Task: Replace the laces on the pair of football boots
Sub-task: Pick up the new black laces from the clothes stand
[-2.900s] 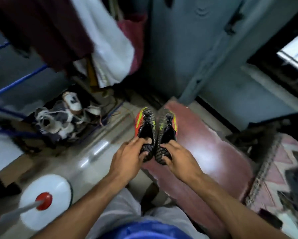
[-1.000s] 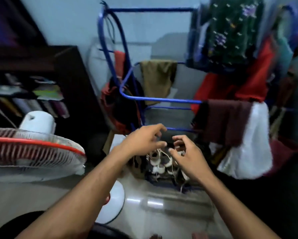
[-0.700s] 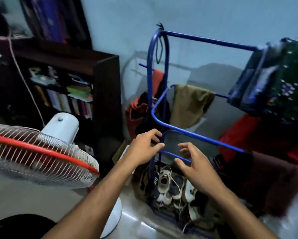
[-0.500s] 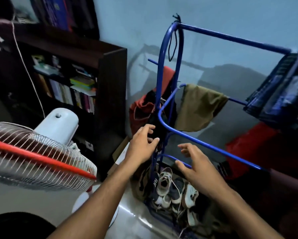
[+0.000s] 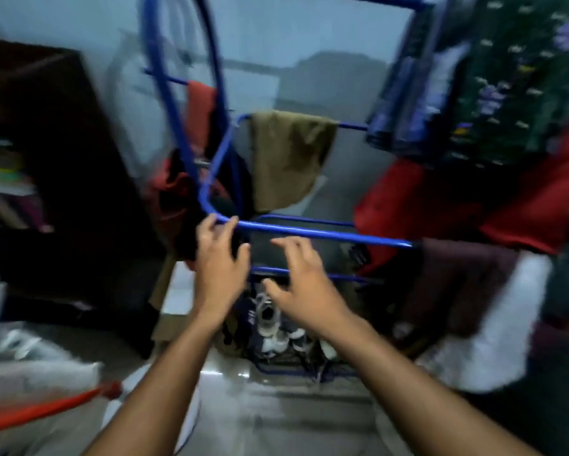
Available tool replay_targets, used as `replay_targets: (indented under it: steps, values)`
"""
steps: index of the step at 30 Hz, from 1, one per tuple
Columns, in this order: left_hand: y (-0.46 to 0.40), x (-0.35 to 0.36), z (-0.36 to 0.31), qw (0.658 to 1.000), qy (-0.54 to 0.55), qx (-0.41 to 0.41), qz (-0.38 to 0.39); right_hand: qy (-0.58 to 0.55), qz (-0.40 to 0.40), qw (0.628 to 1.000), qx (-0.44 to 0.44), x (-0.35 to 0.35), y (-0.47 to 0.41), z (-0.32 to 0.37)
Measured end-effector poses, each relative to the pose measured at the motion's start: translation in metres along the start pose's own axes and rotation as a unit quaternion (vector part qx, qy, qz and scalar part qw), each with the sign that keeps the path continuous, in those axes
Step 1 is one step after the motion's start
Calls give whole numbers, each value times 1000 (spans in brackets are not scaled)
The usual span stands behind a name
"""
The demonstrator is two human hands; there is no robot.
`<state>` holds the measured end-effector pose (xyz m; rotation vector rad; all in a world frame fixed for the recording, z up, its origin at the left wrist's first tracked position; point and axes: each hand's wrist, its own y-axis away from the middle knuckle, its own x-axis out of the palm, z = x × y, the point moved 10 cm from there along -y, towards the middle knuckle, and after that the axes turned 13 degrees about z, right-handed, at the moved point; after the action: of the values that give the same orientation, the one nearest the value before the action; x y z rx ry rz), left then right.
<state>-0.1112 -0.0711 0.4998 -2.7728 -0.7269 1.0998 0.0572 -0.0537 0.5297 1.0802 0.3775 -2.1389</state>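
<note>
The football boots are out of view. Both my hands reach forward toward a blue metal clothes rack (image 5: 309,230). My left hand (image 5: 219,263) is just below the bend of the rack's lower rail, fingers loosely curled and empty, fingertips at the rail. My right hand (image 5: 301,283) hovers to its right with spread, bent fingers, holding nothing. Below the hands, a heap of white and dark shoes (image 5: 270,324) with loose laces lies at the rack's base. The frame is blurred by motion.
An olive cloth (image 5: 289,156), red garments (image 5: 523,199), a dark patterned cloth (image 5: 513,80) and a white cloth (image 5: 493,330) hang on the rack. A dark bookshelf (image 5: 46,159) stands at left. A standing fan's red-rimmed cage (image 5: 36,413) fills the lower left. Shiny floor lies below.
I have turned from the boots on the red surface to the clothes rack. In the last half second the view swung right and down, and my left hand rose to the rail.
</note>
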Motion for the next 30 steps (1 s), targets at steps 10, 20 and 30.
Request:
replay_targets:
  steps: [10, 20, 30]
  values:
    - [39, 130, -136, 971, -85, 176, 139, -105, -132, 968, 186, -40, 141, -132]
    - [-9, 226, -249, 835, -213, 342, 374, -168, -210, 913, 306, -95, 127, -191]
    - [-27, 224, -242, 824, -165, 384, 382, -238, -211, 900, 298, -82, 82, -202]
